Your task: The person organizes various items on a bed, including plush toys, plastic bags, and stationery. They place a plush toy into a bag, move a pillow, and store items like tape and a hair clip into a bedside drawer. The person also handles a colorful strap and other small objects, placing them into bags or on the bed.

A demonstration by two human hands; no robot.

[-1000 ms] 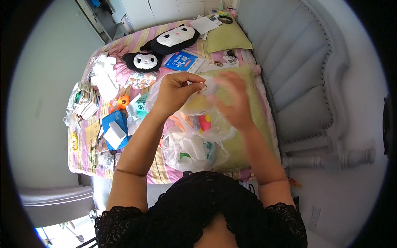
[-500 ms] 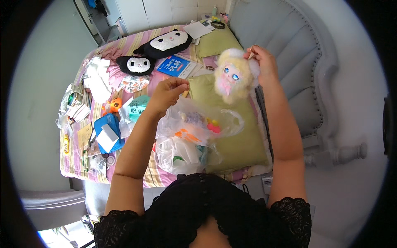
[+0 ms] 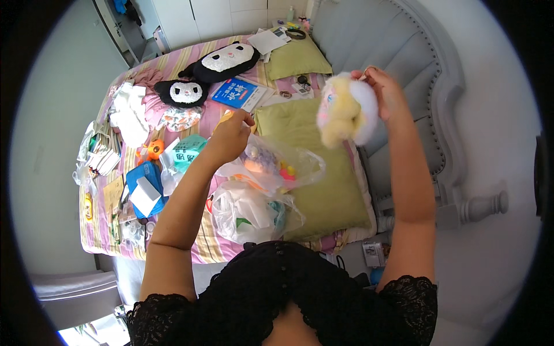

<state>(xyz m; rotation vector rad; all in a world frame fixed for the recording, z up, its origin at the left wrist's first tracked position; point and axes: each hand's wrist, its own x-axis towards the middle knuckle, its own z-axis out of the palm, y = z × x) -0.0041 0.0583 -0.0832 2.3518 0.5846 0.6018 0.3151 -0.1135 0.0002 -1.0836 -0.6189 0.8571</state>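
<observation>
- Lifting a fluffy yellow-and-white plush toy (image 3: pixel 345 109) clear at about 1 o'clock, the right hand (image 3: pixel 384 92) is clamped on its top, so the toy hangs free above the bed's edge.
- Pinching the rim of a clear plastic bag (image 3: pixel 277 164) near the middle, the left hand (image 3: pixel 231 135) is closed on it; the bag sags onto the green cushion (image 3: pixel 323 184) with small coloured toys left inside.
- Judging by this, the step in hand is emptying the bag, one toy out so far; the next move seems to call for setting the plush down somewhere free and keeping the bag's mouth held open.
- Covering the bed (image 3: pixel 199 251) is a pink striped sheet, crowded: two black-and-white plush cushions (image 3: pixel 222 63) at 11 o'clock, a blue booklet (image 3: pixel 236 92), a blue tissue box (image 3: pixel 144 187) at 9 o'clock, and a second plastic bag (image 3: pixel 254 213).
- Framing the right side is a grey tufted headboard (image 3: pixel 415 52); white cupboards (image 3: pixel 196 17) stand at 12 o'clock.
</observation>
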